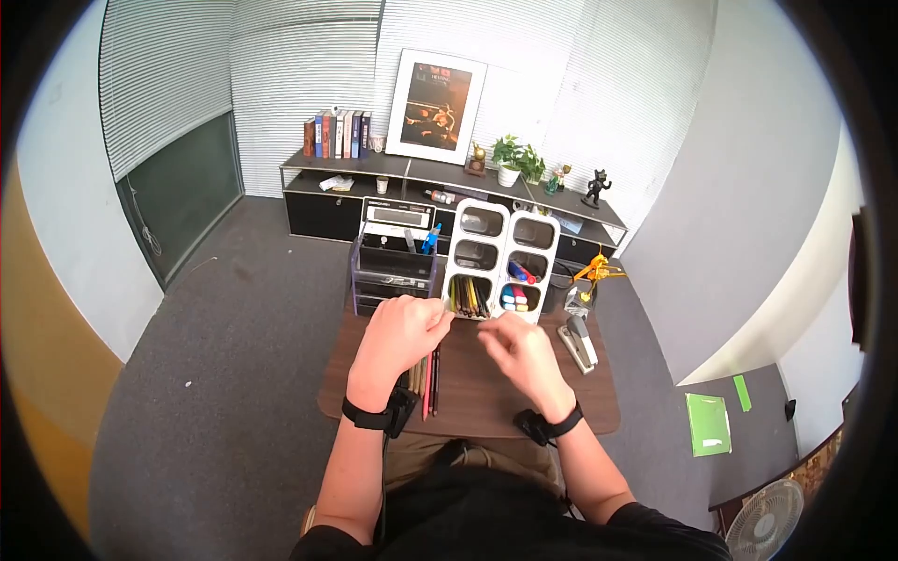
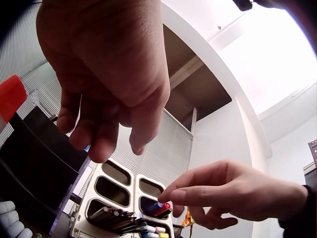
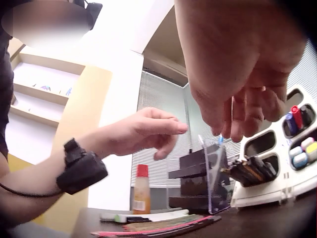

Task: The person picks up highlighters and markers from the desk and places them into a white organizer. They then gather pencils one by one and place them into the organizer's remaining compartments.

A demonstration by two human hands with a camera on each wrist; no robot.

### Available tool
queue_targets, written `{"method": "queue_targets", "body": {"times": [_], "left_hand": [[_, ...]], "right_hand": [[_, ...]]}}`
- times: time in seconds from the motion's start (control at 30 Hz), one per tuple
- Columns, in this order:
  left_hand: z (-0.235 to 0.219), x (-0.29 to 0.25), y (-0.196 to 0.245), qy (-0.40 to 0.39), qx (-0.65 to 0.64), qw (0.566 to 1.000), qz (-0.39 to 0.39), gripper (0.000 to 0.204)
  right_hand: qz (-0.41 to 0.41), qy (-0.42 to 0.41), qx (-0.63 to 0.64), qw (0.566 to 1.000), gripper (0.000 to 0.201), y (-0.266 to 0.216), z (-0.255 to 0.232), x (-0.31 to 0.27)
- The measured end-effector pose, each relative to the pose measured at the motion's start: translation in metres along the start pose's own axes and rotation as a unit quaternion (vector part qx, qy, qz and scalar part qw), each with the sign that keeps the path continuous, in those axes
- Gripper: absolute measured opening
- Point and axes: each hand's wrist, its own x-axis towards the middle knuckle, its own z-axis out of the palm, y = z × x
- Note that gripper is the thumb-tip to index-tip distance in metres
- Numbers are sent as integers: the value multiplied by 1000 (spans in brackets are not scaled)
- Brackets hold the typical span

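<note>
My left hand [image 1: 402, 332] hovers over the table, just in front of the lower left of a white six-compartment organizer [image 1: 500, 245]. Its fingers are loosely bent, with nothing visible between them in the left wrist view. To the right, my right hand [image 1: 526, 353] is also raised, fingers relaxed and holding nothing. Dark pencils [image 3: 252, 171] fill the organizer's lower-left compartment. Red and blue markers [image 2: 161, 208] stand in the middle-right one, highlighters [image 1: 514, 297] in the lower-right one. Below my left hand, several pencils, including a pink pencil [image 1: 427, 393], lie on the table.
A stapler [image 1: 578, 344] lies on the table [image 1: 477, 402] at the right. Left of the organizer stands a purple-edged desk rack [image 1: 393, 279] with a blue pen [image 1: 431, 238]. A red-capped bottle [image 3: 142, 191] stands behind the pencils in the right wrist view. Behind is a low cabinet [image 1: 323, 210].
</note>
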Motion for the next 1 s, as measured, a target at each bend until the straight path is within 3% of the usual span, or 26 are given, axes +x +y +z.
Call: {"method": "queue_targets", "body": {"times": [0.1, 0.17, 0.23, 0.3, 0.57, 1.0], "left_hand": [[0, 1, 2, -5, -4, 1000, 0, 45], [2, 0, 3, -8, -4, 1000, -1, 45], [1, 1, 5, -9, -1, 1000, 0, 44], [0, 1, 6, -16, -4, 1000, -10, 44], [1, 1, 7, -20, -2, 1000, -16, 44], [-3, 3, 7, -28, 12, 999, -18, 41]], "right_hand": [[-64, -120, 12, 991, 21, -14, 5, -23], [-54, -235, 29, 970, 26, -19, 12, -28], [-67, -277, 5, 959, 29, -23, 18, -33], [-104, -266, -6, 958, 34, -11, 29, -40], [-41, -281, -10, 959, 27, -14, 23, -39], [-37, -282, -12, 959, 26, -21, 33, -49]]}}
